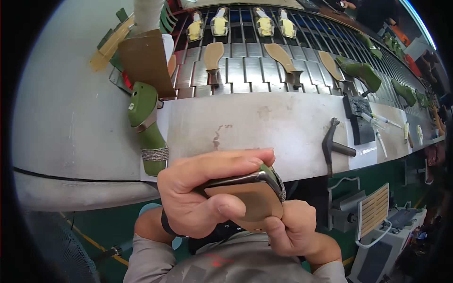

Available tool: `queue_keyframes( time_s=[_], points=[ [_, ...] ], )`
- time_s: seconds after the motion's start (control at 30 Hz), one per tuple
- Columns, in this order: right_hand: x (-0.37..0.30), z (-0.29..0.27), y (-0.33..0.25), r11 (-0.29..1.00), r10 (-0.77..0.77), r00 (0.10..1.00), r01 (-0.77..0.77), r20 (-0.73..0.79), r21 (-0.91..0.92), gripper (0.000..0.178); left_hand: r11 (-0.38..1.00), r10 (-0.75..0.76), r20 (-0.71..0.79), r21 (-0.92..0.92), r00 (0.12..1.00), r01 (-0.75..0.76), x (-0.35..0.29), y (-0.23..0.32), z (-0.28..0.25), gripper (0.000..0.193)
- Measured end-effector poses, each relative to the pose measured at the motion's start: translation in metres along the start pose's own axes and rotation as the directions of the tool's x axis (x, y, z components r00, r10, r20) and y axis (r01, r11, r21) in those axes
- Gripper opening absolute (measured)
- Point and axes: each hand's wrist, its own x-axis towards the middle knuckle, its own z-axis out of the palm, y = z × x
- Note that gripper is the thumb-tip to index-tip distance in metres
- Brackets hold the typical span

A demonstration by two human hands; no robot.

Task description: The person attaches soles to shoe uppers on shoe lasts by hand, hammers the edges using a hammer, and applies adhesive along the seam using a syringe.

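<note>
Close above the table's near edge, both hands hold a sandal on a green shoe last, its tan sole (257, 200) turned up toward me. My left hand (186, 191) wraps the left end, fingers over the far side and thumb on the sole. My right hand (295, 226) grips the right end, its thumb against the sole's edge. A dark shiny strap and a glittery band show along the far side; my fingers hide much of the last. On the table to the left lies another green last (150, 127) with a metallic strap and a glittery band.
A hammer (329, 141) lies right of the hands, before a black block (361, 120) and thin white-and-yellow applicators (377, 123). Beyond the table (283, 122), a slatted metal conveyor (238, 75) carries tan heeled soles (279, 55) and green lasts. A brown board (146, 63) stands at left.
</note>
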Motion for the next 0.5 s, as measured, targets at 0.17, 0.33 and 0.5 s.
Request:
queue_keyframes(
  time_s=[0.17,0.33,0.5],
  points=[
    [0.009,0.005,-0.006,1.000,-0.010,1.000,0.010,0.020,-0.009,0.026,0.999,-0.014,-0.106,0.039,0.994,0.018,-0.006,0.006,-0.001,0.036],
    [0.016,0.007,-0.009,1.000,0.000,0.999,0.000,0.044,0.011,0.026,0.993,0.022,-0.163,0.115,0.986,-0.003,-0.001,0.010,0.003,0.026],
    [0.022,0.013,-0.001,0.997,-0.001,1.000,0.002,-0.014,0.080,0.017,0.971,0.088,-0.236,0.235,0.968,-0.031,0.009,0.006,-0.002,0.024]
  ],
)
